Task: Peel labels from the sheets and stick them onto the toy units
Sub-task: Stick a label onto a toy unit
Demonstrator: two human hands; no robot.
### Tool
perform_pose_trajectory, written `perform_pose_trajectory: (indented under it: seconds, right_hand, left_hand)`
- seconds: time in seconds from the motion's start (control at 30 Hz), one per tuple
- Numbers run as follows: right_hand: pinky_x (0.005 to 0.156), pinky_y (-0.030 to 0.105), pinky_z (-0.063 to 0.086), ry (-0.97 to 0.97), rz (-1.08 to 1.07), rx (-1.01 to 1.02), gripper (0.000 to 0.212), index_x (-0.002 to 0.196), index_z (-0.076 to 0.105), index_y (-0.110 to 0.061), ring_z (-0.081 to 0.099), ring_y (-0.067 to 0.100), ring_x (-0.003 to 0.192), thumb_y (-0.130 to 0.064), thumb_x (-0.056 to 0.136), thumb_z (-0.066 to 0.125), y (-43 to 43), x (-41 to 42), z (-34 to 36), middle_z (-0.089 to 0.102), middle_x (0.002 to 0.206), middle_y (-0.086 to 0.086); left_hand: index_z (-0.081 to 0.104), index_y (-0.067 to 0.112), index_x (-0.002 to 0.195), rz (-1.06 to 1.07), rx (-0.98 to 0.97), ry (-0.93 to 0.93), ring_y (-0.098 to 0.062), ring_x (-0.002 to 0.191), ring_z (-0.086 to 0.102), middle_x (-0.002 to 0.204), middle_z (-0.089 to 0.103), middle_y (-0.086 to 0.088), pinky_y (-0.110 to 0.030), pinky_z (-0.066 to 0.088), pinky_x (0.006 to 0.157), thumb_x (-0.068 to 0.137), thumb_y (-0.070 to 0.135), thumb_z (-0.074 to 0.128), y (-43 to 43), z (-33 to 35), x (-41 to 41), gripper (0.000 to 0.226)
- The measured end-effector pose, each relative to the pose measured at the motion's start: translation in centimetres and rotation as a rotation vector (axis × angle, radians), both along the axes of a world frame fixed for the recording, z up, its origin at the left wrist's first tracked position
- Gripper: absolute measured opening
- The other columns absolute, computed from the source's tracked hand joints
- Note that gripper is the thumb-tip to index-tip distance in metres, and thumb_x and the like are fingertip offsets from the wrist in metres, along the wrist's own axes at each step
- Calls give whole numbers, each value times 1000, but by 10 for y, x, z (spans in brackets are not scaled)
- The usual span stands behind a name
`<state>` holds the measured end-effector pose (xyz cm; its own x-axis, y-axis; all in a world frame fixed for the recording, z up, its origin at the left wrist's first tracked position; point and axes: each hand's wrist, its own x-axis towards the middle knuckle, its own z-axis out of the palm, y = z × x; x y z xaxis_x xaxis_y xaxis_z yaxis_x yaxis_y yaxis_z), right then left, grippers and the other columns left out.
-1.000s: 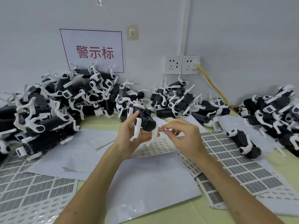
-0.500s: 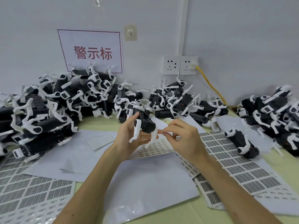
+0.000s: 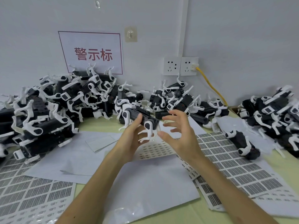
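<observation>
near-left label sheets (image 3: 32, 196): flat on the table at the near left edge, printed with rows of grey rectangles, partly under blank paper.
left pile (image 3: 48, 113): black toy units with white legs, heaped at far left against the wall, tangled.
sign (image 3: 92, 52): on the wall above the left pile, white with a red border and red characters.
hook (image 3: 130, 34): stuck to the wall just right of the sign's top corner.
blank paper (image 3: 145, 183): white sheets spread across the near middle, below both forearms.
left hand (image 3: 131, 138): raised over the middle of the table, thumb on top of the held toy, fingers curled beneath it.
held toy (image 3: 142, 117): black body, white legs hanging down, gripped off the table, tilted with its far end to the left.
small label sheet (image 3: 155, 149): lying on the table under the hands, with rows of tiny dark marks.
right hand (image 3: 179, 131): fingers spread wide and loosely bent, just right of the held toy's near end; contact with the toy cannot be told, nor any label on a fingertip.
middle pile (image 3: 178, 99): more toy units, far behind the hands.
sockets (image 3: 180, 66): two on the wall, a yellow cable (image 3: 212, 88) plugged into the right one.
right label sheets (image 3: 234, 167): overlapping, right of the right forearm.
lone toy (image 3: 242, 143): lying on the right label sheets' far edge.
right pile (image 3: 275, 113): heaped at far right.
</observation>
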<state>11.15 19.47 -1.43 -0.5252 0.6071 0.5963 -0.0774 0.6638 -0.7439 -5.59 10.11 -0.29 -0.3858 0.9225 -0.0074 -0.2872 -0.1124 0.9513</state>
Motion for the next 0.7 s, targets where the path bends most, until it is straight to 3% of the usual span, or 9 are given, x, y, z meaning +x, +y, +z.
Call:
perform_pose_trajectory:
  seconds: [0.07,0.17,0.23,0.33,0.43,0.5,0.57,0.7]
  right_hand:
    - [97,23,49,-68,48,-71,80,141,35,-44,60,0,120,-55,75,79,-3,-2,-1,60,134,-19]
    - [101,28,51,-76,-1,-69,84,146,35,-37,61,0,119,-38,79,87,-6,-6,-6,63,131,-16]
    - [100,37,54,-14,-37,-88,75,142,42,-34,66,7,115,-27,82,87,-3,-6,-5,69,123,-10]
    - [99,45,56,127,-44,-206,71,136,48,-32,71,14,107,-30,78,89,4,-3,0,74,112,-3]
    - [98,44,56,201,-70,-244,69,130,51,-37,71,15,105,-43,72,85,6,-2,3,75,112,-5]
    - [94,34,56,269,-122,-246,65,130,51,-36,70,12,106,-47,74,82,6,-2,3,74,112,-7]
    - [92,25,53,360,-181,-264,61,130,51,-36,69,8,109,-47,77,81,9,1,6,74,113,-8]
    - [105,45,52,455,-224,-314,61,128,51,-32,68,19,116,-47,77,81,23,11,10,72,118,0]
  left_hand:
    - [64,9,130,-48,-7,34,-24,93,66,123,68,-16,-32,47,88,91,58,64,2,-3,5,62]
    - [59,16,143,-155,-3,76,-23,103,70,138,67,-12,-30,53,86,96,55,59,4,-6,10,61]
    - [63,21,141,-199,-3,73,-20,104,71,139,67,-6,-29,55,86,98,60,52,3,-4,8,59]
    - [66,18,135,-134,-48,68,-21,109,73,137,68,-2,-36,51,90,91,69,53,5,-2,4,68]
    - [69,13,124,-141,-122,85,-23,109,73,132,70,-4,-38,53,91,86,71,59,7,-3,7,70]
    - [70,11,115,-178,-156,70,-26,110,74,127,72,-6,-39,56,89,87,68,66,8,-6,10,64]
    - [66,11,103,-178,-137,10,-28,109,74,124,70,-11,-36,60,84,82,50,76,8,-8,6,45]
    - [52,13,98,41,-38,-90,-29,106,73,116,62,-14,-40,59,87,78,3,72,11,-13,-5,30]
